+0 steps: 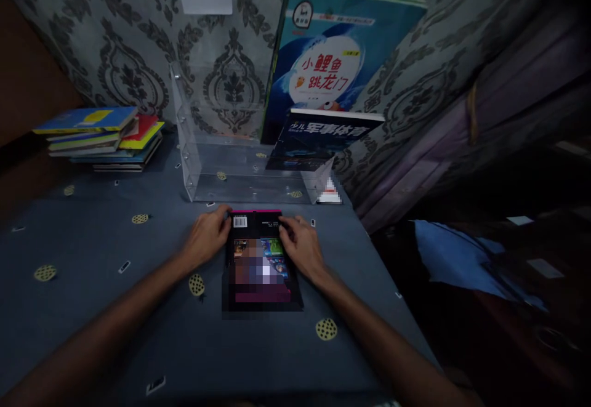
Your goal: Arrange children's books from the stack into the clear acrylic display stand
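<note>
A dark book (pixel 247 231) with a barcode, small colour pictures and a pink edge is in front of me, just short of a clear acrylic rack. It seems to rest on the table, though a blurred patch hides its near part. My left hand (pixel 207 234) grips its left edge near the far corner, fingers closed. On the opposite edge my right hand (pixel 302 245) pinches it with thumb and fingers. The tiered acrylic rack (pixel 187 161) stands beyond the hands. At its right side lean a dark magazine (pixel 323 139) and a taller blue-green picture book (pixel 318 31).
A loose stack of books (pixel 106 139) lies at the back left. The table (pixel 92 308) has a dark blue cloth with pineapple prints. Past its right edge are a purple curtain (pixel 443 111) and a light blue cloth (pixel 452 259). A patterned wall (pixel 133 37) rises behind.
</note>
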Motion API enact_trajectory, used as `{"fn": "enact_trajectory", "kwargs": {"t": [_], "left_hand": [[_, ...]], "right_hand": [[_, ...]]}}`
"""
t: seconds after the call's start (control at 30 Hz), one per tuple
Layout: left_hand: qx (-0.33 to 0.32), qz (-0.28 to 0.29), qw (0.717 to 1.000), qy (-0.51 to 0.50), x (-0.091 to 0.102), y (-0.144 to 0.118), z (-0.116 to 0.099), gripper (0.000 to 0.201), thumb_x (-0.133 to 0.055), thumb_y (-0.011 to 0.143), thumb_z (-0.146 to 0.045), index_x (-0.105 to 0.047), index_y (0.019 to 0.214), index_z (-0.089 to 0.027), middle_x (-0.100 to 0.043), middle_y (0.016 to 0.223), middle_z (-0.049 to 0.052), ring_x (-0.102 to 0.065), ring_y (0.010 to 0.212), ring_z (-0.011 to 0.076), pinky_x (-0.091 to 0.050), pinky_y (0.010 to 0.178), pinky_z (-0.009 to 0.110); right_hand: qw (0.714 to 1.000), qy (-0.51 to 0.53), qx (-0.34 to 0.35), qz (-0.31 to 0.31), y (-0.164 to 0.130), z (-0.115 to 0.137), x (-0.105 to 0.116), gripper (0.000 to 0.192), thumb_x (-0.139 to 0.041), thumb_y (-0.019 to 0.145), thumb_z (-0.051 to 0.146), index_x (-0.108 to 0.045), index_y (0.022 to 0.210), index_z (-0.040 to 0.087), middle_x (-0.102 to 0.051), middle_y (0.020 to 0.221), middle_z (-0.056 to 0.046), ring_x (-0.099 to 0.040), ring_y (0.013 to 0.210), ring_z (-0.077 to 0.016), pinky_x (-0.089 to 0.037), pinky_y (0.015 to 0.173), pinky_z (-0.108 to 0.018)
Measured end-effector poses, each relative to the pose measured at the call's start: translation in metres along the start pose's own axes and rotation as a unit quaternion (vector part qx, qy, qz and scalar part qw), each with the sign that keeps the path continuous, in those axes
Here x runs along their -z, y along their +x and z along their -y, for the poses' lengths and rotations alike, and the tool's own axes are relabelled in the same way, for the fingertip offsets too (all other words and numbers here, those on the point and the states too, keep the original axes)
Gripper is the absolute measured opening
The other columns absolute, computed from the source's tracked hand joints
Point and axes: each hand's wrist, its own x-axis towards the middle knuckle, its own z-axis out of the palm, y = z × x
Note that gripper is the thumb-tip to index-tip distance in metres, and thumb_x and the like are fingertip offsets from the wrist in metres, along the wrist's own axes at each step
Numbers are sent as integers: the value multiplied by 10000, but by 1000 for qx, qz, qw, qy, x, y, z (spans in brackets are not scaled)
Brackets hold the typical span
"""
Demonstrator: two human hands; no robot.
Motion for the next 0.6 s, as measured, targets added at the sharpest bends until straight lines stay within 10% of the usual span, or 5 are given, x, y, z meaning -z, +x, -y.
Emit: {"fn": "enact_trajectory", "kwargs": {"t": [0.3,0.6], "left_hand": [[-35,15,996,86,-2,-9,-8,233,-440,987,-239,-626,1113,-177,-666,1076,108,-642,987,262,-534,762,365],[-112,-22,982,149,-12,-14,-6,253,-441,969,-173,-596,1167,-189,-649,1254,99,-591,1102,276,-528,915,425]], "right_hand": [[992,-116,48,3,4,30,10,374,-428,994,284,-699,1215,151,-663,1052,-151,-599,1024,-305,-523,910,-464],[971,-42,181,153,15,60,-25,566,-470,1020,425,-479,1466,75,-480,1537,-195,-371,1487,-285,-313,1228,-519]]}}
